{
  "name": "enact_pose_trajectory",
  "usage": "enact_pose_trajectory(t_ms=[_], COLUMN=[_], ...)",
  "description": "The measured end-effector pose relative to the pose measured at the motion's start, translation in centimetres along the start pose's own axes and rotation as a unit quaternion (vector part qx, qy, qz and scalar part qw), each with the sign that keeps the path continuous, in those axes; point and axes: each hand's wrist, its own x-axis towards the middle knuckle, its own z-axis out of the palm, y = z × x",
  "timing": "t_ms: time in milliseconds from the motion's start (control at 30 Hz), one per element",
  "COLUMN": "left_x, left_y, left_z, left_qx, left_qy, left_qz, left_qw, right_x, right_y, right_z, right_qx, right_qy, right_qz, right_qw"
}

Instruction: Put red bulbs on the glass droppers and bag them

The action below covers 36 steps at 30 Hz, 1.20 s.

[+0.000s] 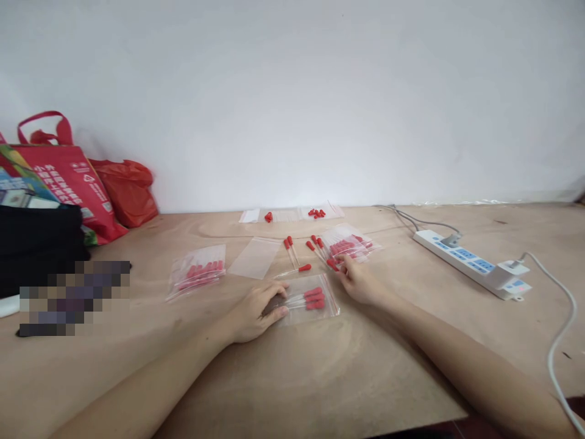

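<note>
A clear zip bag [299,314] with several red-bulbed droppers [314,299] inside lies flat at the middle of the table. My left hand [258,308] is curled over the bag's left end, thumb and fingers on the plastic. Just beyond the bag's right corner, my right hand [359,279] has its fingertips closed at the red bulb of a dropper [332,264]. Other loose droppers [292,247] lie behind the bag. Filled bags of droppers sit at the left [201,271] and beyond my right hand [350,244].
An empty zip bag [256,257] lies left of the loose droppers. Near the wall are bags with red bulbs [316,213] and thin clear tubes [284,214]. A white power strip [470,259] with cables stands right; red shopping bags [68,177] and a blurred-out object [73,299] are left.
</note>
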Motion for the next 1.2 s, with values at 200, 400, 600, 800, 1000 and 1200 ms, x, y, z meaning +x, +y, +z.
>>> enact_pose_trajectory(t_ms=[200,400,600,800,1000,1200], left_x=[0.1,0.0,0.1,0.1,0.2,0.1], left_y=[-0.1,-0.2,-0.1,-0.2,-0.5,-0.4], left_z=[0.1,0.2,0.1,0.2,0.3,0.1], left_qx=[0.010,0.017,0.022,0.027,0.031,0.028], left_qy=[-0.004,-0.004,-0.002,-0.002,-0.006,-0.007], left_qz=[0.001,0.003,0.010,0.010,0.009,0.004], left_qw=[1.000,1.000,1.000,1.000,0.999,1.000], right_x=[0.2,0.2,0.3,0.0,-0.6,-0.2], right_y=[0.2,-0.3,-0.5,-1.2,-2.0,-1.5], right_z=[-0.1,0.5,1.5,2.3,2.3,2.4], right_qx=[0.204,0.321,0.417,0.516,0.478,0.484], right_qy=[0.117,0.190,0.207,0.147,0.049,0.138], right_qz=[0.039,0.071,0.144,0.212,0.204,0.187], right_qw=[0.971,0.925,0.873,0.817,0.853,0.844])
